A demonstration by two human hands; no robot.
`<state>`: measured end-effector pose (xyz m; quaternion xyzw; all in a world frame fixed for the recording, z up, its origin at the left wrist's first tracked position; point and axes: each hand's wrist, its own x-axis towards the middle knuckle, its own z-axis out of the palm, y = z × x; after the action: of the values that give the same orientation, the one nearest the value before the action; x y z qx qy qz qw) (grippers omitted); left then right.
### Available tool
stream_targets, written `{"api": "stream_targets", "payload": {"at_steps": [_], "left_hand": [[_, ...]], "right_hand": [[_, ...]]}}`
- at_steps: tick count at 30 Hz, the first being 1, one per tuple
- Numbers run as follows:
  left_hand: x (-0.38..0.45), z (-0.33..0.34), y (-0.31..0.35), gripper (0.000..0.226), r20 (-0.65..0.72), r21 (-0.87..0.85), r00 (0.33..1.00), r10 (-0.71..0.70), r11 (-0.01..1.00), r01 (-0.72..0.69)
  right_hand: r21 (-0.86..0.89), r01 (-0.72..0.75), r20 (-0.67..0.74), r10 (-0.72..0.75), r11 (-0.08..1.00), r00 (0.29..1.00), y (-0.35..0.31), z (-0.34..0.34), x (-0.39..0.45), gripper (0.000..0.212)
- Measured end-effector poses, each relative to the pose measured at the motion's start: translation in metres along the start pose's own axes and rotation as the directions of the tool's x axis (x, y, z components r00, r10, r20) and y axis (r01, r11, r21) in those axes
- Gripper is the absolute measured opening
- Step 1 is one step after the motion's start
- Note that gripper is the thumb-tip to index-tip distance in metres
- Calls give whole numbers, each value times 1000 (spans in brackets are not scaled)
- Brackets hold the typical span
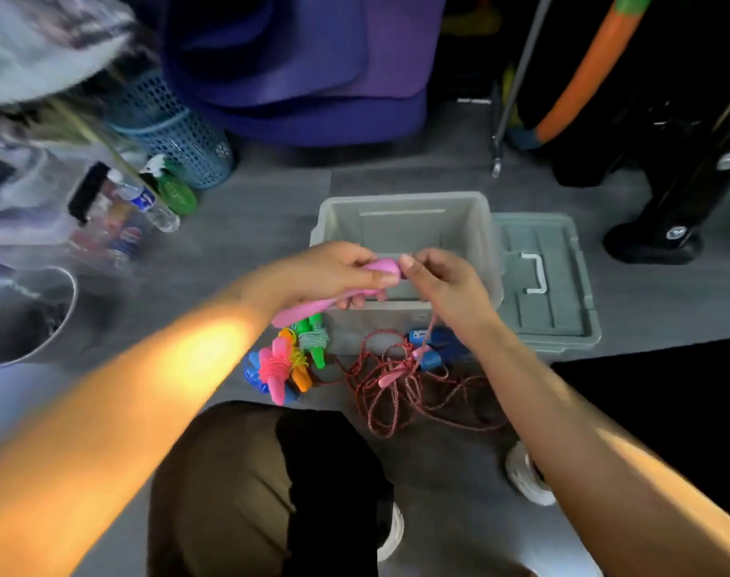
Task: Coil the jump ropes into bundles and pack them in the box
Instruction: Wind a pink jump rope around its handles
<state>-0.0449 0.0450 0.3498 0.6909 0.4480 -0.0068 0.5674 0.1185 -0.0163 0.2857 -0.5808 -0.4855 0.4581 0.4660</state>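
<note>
Nearest, at six o'clock of the box (404, 322), the red rope (396, 393) lies in a loose tangle on the floor; it looks light, limp and apt to snag on itself, so it is best gathered loop by loop rather than pulled, with the already coiled bundles (288, 360) just beside it at nine o'clock of the tangle. Above, over the box's near rim, the left hand (334, 272) grips the stiff pink handles (313, 310), the firm place to take hold, while the right hand (442, 281) pinches the rope at the handle's tip. The box itself looks empty.
</note>
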Motion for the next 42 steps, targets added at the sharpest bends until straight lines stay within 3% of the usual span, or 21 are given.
{"api": "stream_targets", "payload": {"at_steps": [5,9,12,15,19,22,25,28,30,32,34,36,37,39,42], "left_hand": [[-18,9,28,12,-370,-410,929,4,897,-167],[-17,14,31,20,-534,-589,834,-137,768,-251],[-11,23,29,24,-539,-659,811,-230,714,-236],[-6,34,31,26,-512,-740,810,-287,626,-246],[4,53,36,12,-464,-776,853,-240,574,-261],[15,67,40,16,-404,-814,889,-215,528,-242],[25,69,49,13,-388,-823,912,-135,495,-277],[33,67,53,10,-393,-810,916,-85,503,-301],[38,62,50,14,-455,-791,880,-138,516,-328],[40,45,42,15,-553,-762,797,-244,534,-366],[38,23,30,13,-663,-710,664,-346,573,-410],[34,7,20,17,-732,-642,565,-380,662,-387],[33,6,17,20,-748,-601,556,-362,725,-337],[33,13,17,20,-736,-515,605,-305,831,-208],[36,27,20,21,-659,-464,684,-313,885,-42]], "right_hand": [[-184,-98,227,139,978,964,-51,-51,2,42],[-590,-43,408,343,807,846,-66,-85,7,39],[-711,43,428,383,701,818,-75,-102,10,32],[-742,112,370,265,661,891,-81,-109,6,26],[-752,136,234,68,645,970,-74,-102,0,23],[-705,210,291,7,677,957,-78,-91,4,22],[-724,221,324,38,654,945,-81,-88,7,26],[-731,207,326,66,651,943,-78,-87,10,29],[-713,180,345,116,677,932,-77,-88,12,34],[-728,118,387,263,676,884,-77,-97,14,41],[-774,67,414,424,629,805,-77,-112,15,43],[-803,16,349,448,595,823,-76,-130,20,38],[-802,-15,278,396,597,875,-75,-138,23,35],[-772,-47,113,210,634,971,-72,-147,30,30],[-721,-15,22,45,692,999,-69,-141,34,26]]}}
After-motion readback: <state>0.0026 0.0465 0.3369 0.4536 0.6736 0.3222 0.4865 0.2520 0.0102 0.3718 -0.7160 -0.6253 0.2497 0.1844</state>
